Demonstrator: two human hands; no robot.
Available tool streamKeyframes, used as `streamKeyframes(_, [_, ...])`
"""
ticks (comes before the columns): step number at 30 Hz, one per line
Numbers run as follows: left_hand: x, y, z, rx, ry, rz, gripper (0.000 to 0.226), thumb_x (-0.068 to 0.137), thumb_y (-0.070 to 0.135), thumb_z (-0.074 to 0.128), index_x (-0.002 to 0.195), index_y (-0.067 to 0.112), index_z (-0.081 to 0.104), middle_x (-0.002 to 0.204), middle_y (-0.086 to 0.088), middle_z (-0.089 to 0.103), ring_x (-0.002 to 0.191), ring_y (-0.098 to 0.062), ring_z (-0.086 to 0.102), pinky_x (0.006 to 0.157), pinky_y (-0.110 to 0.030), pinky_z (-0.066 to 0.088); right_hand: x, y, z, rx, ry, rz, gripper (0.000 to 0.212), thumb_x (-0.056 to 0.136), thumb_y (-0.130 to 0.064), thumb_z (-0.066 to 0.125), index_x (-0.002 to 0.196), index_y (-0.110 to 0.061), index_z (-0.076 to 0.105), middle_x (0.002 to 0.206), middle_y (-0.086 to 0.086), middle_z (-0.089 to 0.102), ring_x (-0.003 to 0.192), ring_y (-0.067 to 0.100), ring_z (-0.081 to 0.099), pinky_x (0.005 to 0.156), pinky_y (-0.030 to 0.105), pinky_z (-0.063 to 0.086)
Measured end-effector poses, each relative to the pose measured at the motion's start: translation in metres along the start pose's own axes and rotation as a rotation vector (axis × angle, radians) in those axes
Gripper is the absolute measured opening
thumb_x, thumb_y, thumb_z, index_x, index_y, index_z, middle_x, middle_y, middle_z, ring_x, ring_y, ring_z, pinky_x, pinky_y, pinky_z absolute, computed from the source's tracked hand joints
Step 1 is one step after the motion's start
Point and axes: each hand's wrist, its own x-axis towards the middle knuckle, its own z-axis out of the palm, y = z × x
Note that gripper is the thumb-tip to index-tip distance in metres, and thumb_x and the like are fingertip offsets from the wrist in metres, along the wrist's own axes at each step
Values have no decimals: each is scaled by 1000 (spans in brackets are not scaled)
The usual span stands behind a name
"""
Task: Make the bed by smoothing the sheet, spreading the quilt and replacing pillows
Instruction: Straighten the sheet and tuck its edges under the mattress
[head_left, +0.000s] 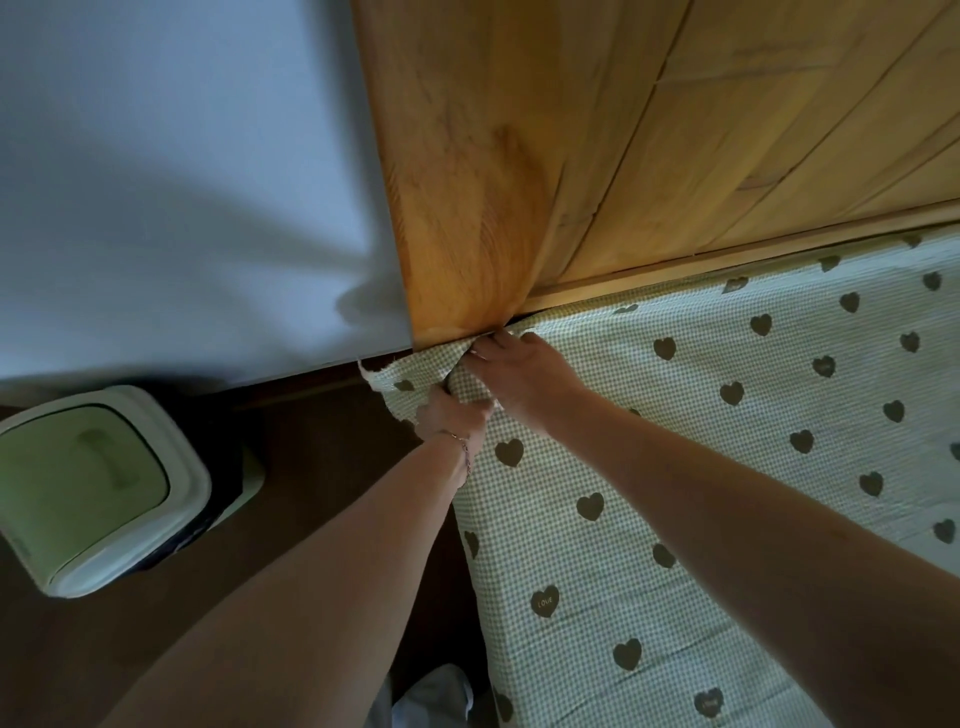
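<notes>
A white-rimmed bin (98, 488) is standing on the dark floor (311, 519) at the left, well apart from the bed. Next to it, the left hand (449, 415) is gripping the loose corner of the sheet (675, 467), its fingers curled into the bunched cloth. Just beside it, the right hand (524, 374) is pressing the same corner down where the mattress is meeting the wooden headboard (571, 156); its fingers are bent over the fold. Further right, the sheet is lying fairly flat with faint wrinkles. The task seems to be in its early stage: the sheet is still being fitted, and no quilt or pillows are showing.
</notes>
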Motion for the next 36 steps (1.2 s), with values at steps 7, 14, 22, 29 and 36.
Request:
streamKeyframes(7, [-35, 8, 6, -157, 62, 86, 54, 85, 11, 70, 131, 17, 41, 122, -2, 55, 112, -22, 57, 99, -39, 49, -15, 8, -20, 26, 191, -129, 42, 82, -12, 44, 119, -9, 63, 111, 3, 66, 99, 24, 63, 93, 38, 51])
streamKeyframes(14, [-70, 17, 4, -162, 89, 112, 60, 88, 10, 65, 139, 18, 33, 131, -6, 53, 120, -27, 55, 97, -35, 48, -29, 10, -39, -28, 336, -150, 32, 85, -11, 46, 110, -11, 67, 102, 3, 64, 90, 23, 61, 80, 35, 50])
streamKeyframes(22, [-111, 29, 6, -114, 157, 167, 50, 85, 16, 70, 121, 26, 37, 128, -1, 53, 123, -26, 50, 99, -48, 47, -48, 6, -71, -97, 455, -65, 24, 86, -7, 49, 99, -12, 68, 93, 3, 61, 84, 23, 57, 80, 37, 47])
streamKeyframes(29, [-141, 41, 3, -112, 165, 228, 52, 83, 16, 73, 122, 23, 39, 132, 1, 52, 127, -24, 46, 101, -47, 44, -65, 6, -95, 18, 361, 24, 41, 75, -2, 68, 114, -13, 66, 107, 2, 66, 94, 25, 62, 77, 40, 51])
streamKeyframes(36, [-173, 53, 2, -85, 154, 231, 60, 84, 14, 71, 131, 20, 35, 140, -1, 47, 133, -27, 42, 104, -54, 41, -80, 19, -138, 190, 170, 58, 44, 90, -9, 57, 131, -24, 51, 130, -7, 54, 118, 17, 48, 102, 36, 38])
